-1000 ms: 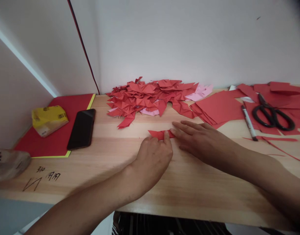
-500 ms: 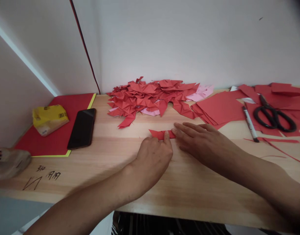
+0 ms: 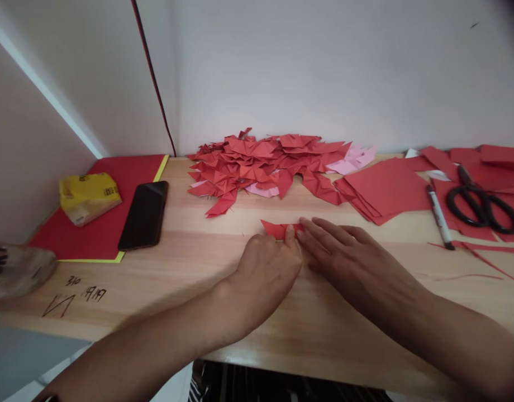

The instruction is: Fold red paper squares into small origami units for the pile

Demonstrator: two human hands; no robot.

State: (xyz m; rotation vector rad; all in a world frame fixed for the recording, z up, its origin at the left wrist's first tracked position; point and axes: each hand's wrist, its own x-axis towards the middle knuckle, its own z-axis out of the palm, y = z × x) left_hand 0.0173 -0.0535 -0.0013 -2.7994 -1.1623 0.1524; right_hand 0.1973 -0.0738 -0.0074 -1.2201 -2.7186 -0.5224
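Note:
A small folded red paper piece [image 3: 276, 228] lies flat on the wooden table [image 3: 206, 262]. My left hand [image 3: 267, 272] is curled beside it, with thumb and forefinger pressing its near edge. My right hand [image 3: 344, 257] lies flat on the table with fingers stretched out, fingertips on the paper's right end. Behind them sits a pile of folded red and pink paper shapes [image 3: 274, 164]. A stack of red paper squares [image 3: 386, 187] lies to the right.
A black phone [image 3: 143, 215] and a yellow packet [image 3: 88, 195] rest on a red sheet [image 3: 93, 234] at the left. A marker pen [image 3: 439, 216] and black scissors [image 3: 483, 204] lie among red paper scraps at the right. The wall stands close behind.
My right hand has slid a little left, closer to my left hand on the paper. The view has shifted slightly.

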